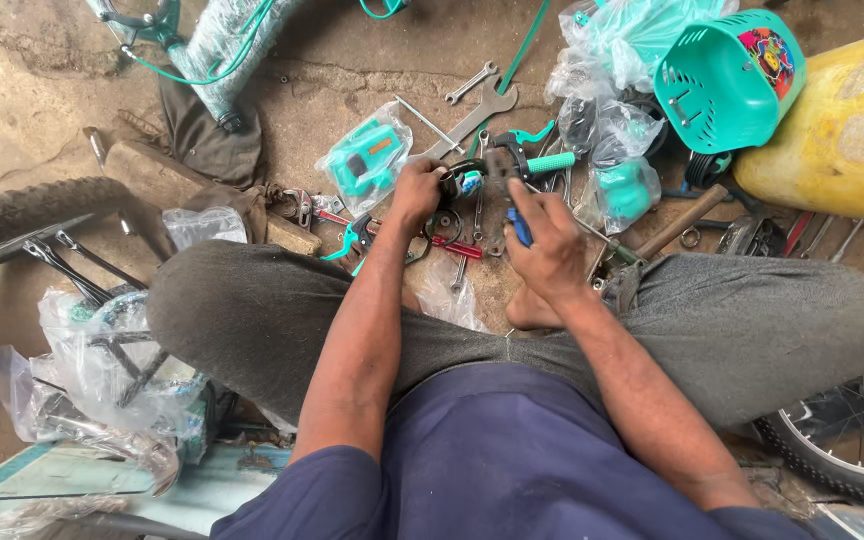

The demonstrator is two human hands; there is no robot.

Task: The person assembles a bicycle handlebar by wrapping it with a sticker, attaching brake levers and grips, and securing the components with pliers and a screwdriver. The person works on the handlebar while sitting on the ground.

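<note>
Hands (482,215) grip small black part (467,180), tools crowding all sides.

Just beyond your left hand lies a clear plastic bag (364,158) holding a teal part; more clear bags (620,170) cluster far right, another crumpled bag (102,365) near left.

Both forearms reach forward over crossed legs; left hand (417,192) curls in a fist (knuckles up), right hand (549,240) pinches.
</note>
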